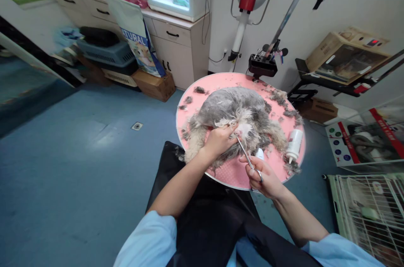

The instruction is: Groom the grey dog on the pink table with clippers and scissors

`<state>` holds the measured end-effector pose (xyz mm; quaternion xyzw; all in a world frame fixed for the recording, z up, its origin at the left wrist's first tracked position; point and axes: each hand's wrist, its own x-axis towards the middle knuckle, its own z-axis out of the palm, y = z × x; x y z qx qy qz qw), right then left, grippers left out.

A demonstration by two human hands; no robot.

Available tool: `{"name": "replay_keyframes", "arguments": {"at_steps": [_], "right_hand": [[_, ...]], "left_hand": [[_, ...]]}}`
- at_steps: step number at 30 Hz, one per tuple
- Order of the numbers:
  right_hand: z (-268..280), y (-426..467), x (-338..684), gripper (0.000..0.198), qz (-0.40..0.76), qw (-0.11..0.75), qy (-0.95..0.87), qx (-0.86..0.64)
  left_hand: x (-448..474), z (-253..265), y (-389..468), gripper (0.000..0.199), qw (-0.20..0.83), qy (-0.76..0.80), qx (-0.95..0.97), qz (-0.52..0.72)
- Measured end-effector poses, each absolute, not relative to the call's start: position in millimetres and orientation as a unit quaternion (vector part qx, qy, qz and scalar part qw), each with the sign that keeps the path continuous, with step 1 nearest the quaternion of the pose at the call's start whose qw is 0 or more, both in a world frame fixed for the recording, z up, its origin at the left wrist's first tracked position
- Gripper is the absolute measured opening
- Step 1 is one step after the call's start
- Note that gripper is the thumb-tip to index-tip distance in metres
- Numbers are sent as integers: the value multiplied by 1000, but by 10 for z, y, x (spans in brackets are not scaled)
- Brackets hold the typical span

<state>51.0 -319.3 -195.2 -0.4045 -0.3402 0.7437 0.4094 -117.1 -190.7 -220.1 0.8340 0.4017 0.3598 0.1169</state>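
A grey dog (232,100), clipped short on the back with longer pale fur at the legs and front, lies on a round pink grooming table (232,176). My left hand (221,138) is closed on the dog's long pale fur, beside a patch of pinkish skin. My right hand (263,178) grips a slim metal ring-handled tool (244,152); whether it is scissors or forceps I cannot tell. Its tip reaches that pinkish patch. Close to the right hand a small white object (259,154) is partly hidden. A white nozzle bottle (294,145) lies on the table's right side.
Loose fur clumps (279,97) lie around the table's edge. Behind it stand a tool holder (262,66) on a metal post and a white-and-red dryer (248,1). A wire cage (369,212) is at the right, cabinets (175,48) at the back left.
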Motion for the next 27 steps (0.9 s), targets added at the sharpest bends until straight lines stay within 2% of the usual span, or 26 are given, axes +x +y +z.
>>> {"name": "replay_keyframes", "arguments": {"at_steps": [5,11,18,27], "right_hand": [[-1965,-3327,594,37,750,414,-347,-381],[-1915,-3159,618,43,810,419,-295,-283],[-1926,-2948,593,38,857,413,-221,-213],[-1948,-3035,491,39,823,452,-229,-256]], "left_hand": [[-1180,-2210,-1872,46,119,419,819,374],[-1165,-2177,-1884,44,118,423,817,374],[-1149,-2176,-1929,42,124,431,811,375],[-1163,-2187,-1935,41,142,416,818,370]]}}
